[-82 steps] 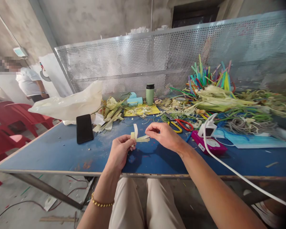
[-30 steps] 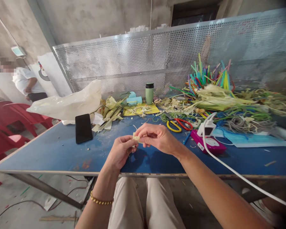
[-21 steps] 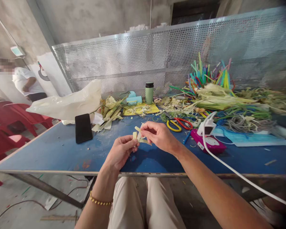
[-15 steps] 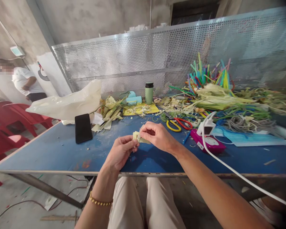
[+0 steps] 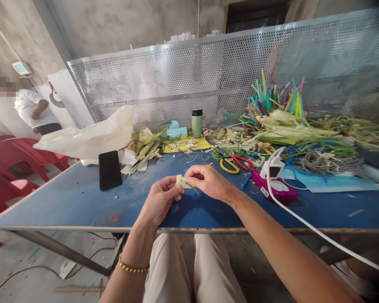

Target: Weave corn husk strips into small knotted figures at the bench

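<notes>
Above the front middle of the blue table, both my hands pinch a small folded piece of pale yellow husk strip. My left hand grips its left end between thumb and fingers, with a gold bracelet on the wrist. My right hand is closed on the right end, fingers curled over the strip. Most of the strip is hidden between the fingertips.
A black phone lies left of my hands. Yellow and red scissors, a pink device with a white cable, corn husks, coloured strips, a green flask and a plastic bag crowd the back. A person stands far left, beside red chairs.
The long loose ends of the strip seen earlier have been folded in. My hands have drawn closer together around a smaller, tighter piece.
</notes>
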Motion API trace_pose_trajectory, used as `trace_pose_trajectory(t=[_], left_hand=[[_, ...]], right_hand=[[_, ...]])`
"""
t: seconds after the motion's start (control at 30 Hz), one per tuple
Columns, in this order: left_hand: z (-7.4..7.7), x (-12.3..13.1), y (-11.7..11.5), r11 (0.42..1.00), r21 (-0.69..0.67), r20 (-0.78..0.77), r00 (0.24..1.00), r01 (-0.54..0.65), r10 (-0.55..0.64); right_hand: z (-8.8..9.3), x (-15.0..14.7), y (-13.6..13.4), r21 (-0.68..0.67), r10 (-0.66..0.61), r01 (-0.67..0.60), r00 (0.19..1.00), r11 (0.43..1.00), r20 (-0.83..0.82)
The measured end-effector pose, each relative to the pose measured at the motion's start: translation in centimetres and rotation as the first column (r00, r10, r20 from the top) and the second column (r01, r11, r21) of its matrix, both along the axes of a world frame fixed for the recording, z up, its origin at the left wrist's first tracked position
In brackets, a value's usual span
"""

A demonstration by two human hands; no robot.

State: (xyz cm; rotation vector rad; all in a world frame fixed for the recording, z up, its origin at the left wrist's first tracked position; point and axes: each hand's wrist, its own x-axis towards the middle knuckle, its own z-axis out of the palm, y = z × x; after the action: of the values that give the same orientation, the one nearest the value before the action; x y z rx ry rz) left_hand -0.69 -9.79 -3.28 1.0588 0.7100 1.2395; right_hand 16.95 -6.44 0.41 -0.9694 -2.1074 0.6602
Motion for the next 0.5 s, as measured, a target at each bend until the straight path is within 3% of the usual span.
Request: trace_pose_trajectory(t=[0.17,0.37,0.5], left_hand=[[-0.12,0.11,-0.12,0.999,0.018,-0.069,0.997,-0.035,0.036],[-0.12,0.16,-0.18,0.997,0.059,-0.158,0.985,-0.055,0.064],[-0.04,0.14,-0.04,0.996,0.075,-0.185,0.981,-0.050,0.064]], right_hand=[[-0.08,-0.03,0.06,-0.008,-0.007,0.007,1.000,1.000,-0.012],[-0.56,0.09,0.21,-0.216,0.047,-0.074,0.990,0.973,-0.130],[-0.83,0.14,0.29,-0.260,0.083,-0.149,0.965,0.954,-0.250]])
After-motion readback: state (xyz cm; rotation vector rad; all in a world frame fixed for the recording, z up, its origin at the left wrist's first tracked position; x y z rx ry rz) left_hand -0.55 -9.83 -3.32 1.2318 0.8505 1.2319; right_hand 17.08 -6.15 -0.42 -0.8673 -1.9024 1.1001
